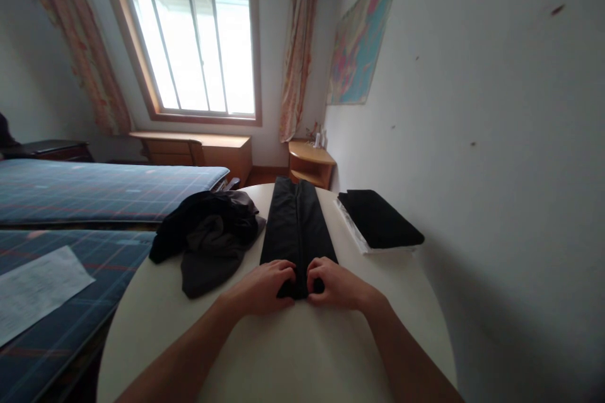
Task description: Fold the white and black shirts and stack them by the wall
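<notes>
A black garment point(299, 223) lies in a long folded strip down the middle of the round white table point(283, 359), a crease running along its length. Its exact kind is hard to make out. At its near end, my left hand point(267, 286) has its fingers curled and closed on the left corner. My right hand point(335, 283) grips the right corner in the same way, thumb below and fingers above. The two hands are a short gap apart, and the cloth beneath the fingers is partly hidden.
Crumpled black and grey clothes point(212, 236) are heaped on the table's left. On the right, a flat black folded stack point(380, 219) sits over something white and plastic-looking. Beds with plaid mattresses point(113, 192) stand left, one bearing a paper sheet point(42, 289). A wall point(510, 201) rises right.
</notes>
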Demonstrator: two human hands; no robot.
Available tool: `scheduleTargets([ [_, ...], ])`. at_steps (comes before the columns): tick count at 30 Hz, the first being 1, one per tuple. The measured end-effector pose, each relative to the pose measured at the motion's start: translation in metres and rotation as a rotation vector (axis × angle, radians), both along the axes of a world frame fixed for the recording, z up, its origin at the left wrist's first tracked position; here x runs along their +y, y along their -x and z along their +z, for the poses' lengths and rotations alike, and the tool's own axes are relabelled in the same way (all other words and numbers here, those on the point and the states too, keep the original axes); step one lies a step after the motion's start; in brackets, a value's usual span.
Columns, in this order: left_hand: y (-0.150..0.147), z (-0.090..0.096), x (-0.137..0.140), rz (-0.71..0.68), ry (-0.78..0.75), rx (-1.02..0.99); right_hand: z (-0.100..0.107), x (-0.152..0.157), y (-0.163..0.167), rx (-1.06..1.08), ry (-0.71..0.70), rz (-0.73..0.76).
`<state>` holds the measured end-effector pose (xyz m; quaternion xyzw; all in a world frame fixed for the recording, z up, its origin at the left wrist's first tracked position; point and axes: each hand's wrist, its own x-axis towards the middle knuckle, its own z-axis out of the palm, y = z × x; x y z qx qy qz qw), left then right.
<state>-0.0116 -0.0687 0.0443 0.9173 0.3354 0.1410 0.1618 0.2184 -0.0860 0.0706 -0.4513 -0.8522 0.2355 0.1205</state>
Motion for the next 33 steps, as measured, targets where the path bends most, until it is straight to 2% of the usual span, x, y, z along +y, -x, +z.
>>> scheduleTargets([
  [7, -0.002, 0.002, -0.001, -0.003, 0.004, -0.01, 0.005, -0.001, -0.004, 0.037, -0.006, 0.044],
  [13, 0.0, 0.002, 0.001, -0.022, 0.01, 0.002, 0.002, -0.001, 0.0, 0.01, -0.021, 0.039],
  [17, -0.002, 0.001, 0.001, -0.028, -0.012, 0.002, -0.003, 0.0, 0.002, -0.017, -0.069, -0.022],
  [23, -0.004, 0.0, 0.0, -0.018, -0.032, 0.003, -0.001, 0.0, 0.005, -0.101, -0.145, -0.015],
  [27, -0.004, 0.0, 0.001, -0.036, -0.029, 0.012, 0.001, -0.001, 0.007, -0.155, -0.128, -0.002],
  [33, -0.004, -0.001, 0.001, -0.029, -0.069, 0.034, -0.006, 0.0, 0.004, -0.079, -0.077, 0.026],
])
